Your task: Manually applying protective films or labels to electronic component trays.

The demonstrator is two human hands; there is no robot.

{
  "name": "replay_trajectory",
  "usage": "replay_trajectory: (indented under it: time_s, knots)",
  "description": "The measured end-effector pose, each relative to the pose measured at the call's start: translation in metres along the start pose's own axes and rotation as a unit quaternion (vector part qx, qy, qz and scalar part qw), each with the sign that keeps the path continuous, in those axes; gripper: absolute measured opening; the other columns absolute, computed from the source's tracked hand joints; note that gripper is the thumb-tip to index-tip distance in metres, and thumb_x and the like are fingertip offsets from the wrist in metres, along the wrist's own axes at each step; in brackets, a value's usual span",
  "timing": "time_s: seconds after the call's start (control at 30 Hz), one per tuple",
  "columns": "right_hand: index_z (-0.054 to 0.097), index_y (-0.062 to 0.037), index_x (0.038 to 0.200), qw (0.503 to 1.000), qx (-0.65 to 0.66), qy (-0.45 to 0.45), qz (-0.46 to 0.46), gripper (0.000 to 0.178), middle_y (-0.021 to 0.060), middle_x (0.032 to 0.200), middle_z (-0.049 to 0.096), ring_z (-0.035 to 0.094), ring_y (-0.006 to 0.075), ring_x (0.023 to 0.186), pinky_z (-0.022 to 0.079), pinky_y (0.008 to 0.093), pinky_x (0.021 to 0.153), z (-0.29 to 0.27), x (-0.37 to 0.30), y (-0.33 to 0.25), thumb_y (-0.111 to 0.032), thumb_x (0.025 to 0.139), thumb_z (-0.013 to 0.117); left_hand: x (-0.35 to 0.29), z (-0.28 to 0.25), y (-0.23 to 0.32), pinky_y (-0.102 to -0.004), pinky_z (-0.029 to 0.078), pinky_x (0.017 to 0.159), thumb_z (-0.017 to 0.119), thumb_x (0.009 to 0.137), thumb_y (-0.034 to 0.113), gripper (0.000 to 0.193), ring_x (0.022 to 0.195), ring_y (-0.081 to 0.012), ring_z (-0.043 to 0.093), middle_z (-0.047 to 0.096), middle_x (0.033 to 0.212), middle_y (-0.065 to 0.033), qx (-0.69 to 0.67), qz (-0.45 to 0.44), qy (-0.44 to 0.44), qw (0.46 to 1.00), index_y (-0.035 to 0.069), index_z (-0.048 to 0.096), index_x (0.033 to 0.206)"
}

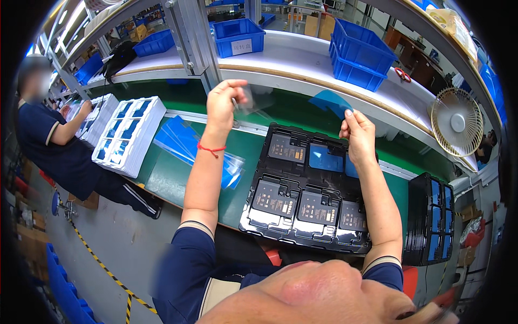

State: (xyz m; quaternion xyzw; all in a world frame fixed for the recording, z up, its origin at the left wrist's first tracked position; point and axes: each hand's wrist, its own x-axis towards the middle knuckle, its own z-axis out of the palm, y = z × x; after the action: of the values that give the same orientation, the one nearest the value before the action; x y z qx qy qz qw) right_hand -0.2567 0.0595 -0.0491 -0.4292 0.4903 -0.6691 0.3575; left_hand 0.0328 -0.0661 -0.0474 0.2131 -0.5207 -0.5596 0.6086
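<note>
My left hand [223, 105] is raised over the bench, its fingers pinched on a small transparent film [258, 100] that is hard to make out. Level with it on the right, my right hand [358, 131] grips a curved blue film sheet [327, 101] between thumb and fingers. Below them lies a black plastic tray [252, 221] with moulded pockets. Several flat black battery packs [318, 207] sit in the pockets, and a blue film covers one pack [326, 158] in the back row. My right forearm hides part of the tray. Loose blue film strips [178, 139] lie fanned out left of it.
A stack of white trays [135, 141] stands at the left, near a seated person [54, 129]. Stacked black trays [426, 221] are at the right. Overhead, a shelf [291, 59] carries blue bins [359, 54], red scissors [402, 74] and a round fan [457, 122].
</note>
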Motion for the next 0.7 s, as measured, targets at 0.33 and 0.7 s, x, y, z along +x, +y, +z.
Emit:
replay_trajectory:
  time_s: [0.33, 0.7]
  knots:
    - [0.067, -0.0047, 0.101, 0.862, -0.307, -0.078, -0.395, 0.023, 0.0121, 0.083, 0.065, 0.06, 0.0238, 0.071, 0.049, 0.0307, 0.065, 0.032, -0.032, -0.009, 0.003, 0.08, 0.061, -0.026, 0.039, 0.009, -0.0165, 0.029, 0.038, 0.042, 0.095, 0.047, 0.059, 0.036, -0.0042, 0.037, 0.068, 0.088, -0.0203, -0.001, -0.257, -0.311, 0.915, -0.007, 0.058, 0.112]
    - [0.05, -0.0001, 0.123, 0.979, -0.071, -0.189, -0.035, 0.048, 0.0057, 0.084, 0.065, 0.06, 0.009, 0.076, 0.048, 0.0229, 0.069, 0.032, -0.031, 0.003, -0.013, 0.082, 0.07, -0.031, 0.052, 0.014, -0.0169, 0.038, 0.047, 0.065, 0.083, 0.011, 0.021, 0.055, -0.0038, 0.051, 0.066, 0.077, -0.0033, 0.086, -0.232, -0.231, 0.941, -0.001, 0.067, 0.1]
